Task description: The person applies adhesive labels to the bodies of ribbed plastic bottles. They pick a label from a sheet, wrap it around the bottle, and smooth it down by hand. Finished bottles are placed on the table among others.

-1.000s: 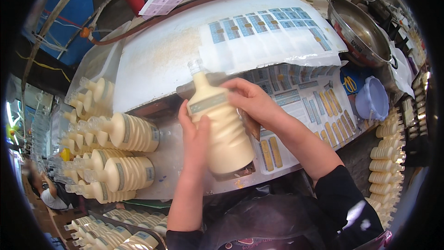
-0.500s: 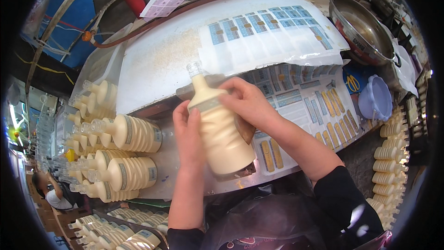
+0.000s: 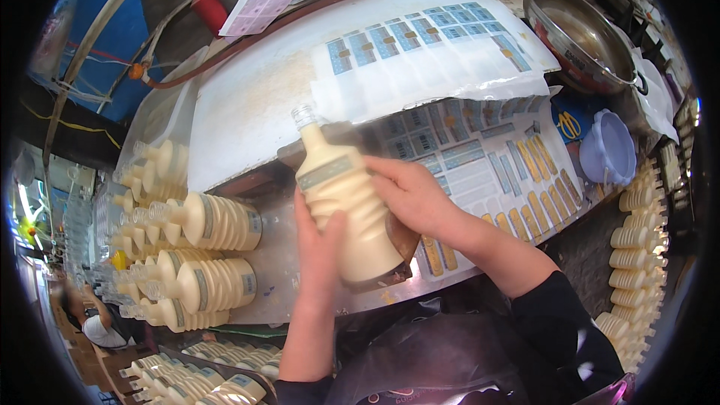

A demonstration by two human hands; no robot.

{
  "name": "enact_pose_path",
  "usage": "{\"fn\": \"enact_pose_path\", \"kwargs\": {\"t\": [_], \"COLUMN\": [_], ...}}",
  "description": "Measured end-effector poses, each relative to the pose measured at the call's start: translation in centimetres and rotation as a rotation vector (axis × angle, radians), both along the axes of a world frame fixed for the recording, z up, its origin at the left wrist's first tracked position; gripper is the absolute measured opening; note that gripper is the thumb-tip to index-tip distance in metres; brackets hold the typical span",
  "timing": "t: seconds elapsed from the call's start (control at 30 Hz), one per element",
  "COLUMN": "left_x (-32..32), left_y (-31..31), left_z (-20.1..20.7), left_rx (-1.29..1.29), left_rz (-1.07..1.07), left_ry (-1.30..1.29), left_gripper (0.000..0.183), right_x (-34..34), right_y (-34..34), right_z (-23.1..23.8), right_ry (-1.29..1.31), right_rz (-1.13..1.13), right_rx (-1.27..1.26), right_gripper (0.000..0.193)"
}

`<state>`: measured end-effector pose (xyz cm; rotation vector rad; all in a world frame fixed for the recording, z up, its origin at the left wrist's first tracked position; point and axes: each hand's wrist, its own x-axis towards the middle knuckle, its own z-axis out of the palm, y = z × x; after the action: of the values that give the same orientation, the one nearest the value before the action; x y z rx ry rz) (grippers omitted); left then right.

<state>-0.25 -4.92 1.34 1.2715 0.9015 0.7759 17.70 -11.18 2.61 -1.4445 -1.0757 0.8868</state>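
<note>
A cream bottle (image 3: 358,234) with wavy sides and a clear neck lies tilted on a small brown stand in front of me, its neck pointing away. Across its shoulder runs a grey label band (image 3: 328,172), now uncovered. My left hand (image 3: 318,238) is closed on the bottle's left side, thumb on the front. On the right side, my right hand (image 3: 409,193) grips the same bottle below the band, some fingertips hidden behind it. Sheets of blue and gold labels (image 3: 480,172) lie to the right of my right hand.
Finished-looking cream bottles (image 3: 217,285) stand in rows at the left. A white board (image 3: 247,97) with blue labels lies beyond. At the right are a steel pan (image 3: 585,30), a purple bucket (image 3: 607,151) and stacked bottles (image 3: 630,259). Another person (image 3: 101,322) sits far left.
Both hands have shifted down the bottle, off the shoulder band, which now shows fully. The bottle stays in about the same place, and the view has tilted slightly.
</note>
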Motion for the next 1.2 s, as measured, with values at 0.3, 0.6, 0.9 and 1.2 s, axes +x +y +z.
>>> {"fn": "enact_pose_path", "kwargs": {"t": [0.3,0.6,0.9,1.2], "left_x": [-0.1,-0.6,-0.6,-0.2], "left_y": [0.3,0.3,-0.2,-0.6], "left_z": [-0.8,-1.3,0.1,2.8], "left_rx": [-0.138,-0.146,-0.12,0.355], "left_rz": [-0.07,-0.091,-0.025,0.1], "left_ry": [-0.215,-0.28,-0.192,0.355], "left_gripper": [0.069,0.077,0.082,0.091], "right_x": [-1.3,-1.4,-2.2,-1.1], "right_y": [-1.5,-1.4,-1.2,0.0], "right_z": [2.1,2.0,1.4,0.7], "right_ry": [-0.34,-0.306,-0.44,0.008], "right_rz": [-0.055,-0.09,-0.181,-0.083], "right_rx": [-0.043,-0.048,-0.036,-0.169], "right_gripper": [0.044,0.045,0.042,0.048]}}
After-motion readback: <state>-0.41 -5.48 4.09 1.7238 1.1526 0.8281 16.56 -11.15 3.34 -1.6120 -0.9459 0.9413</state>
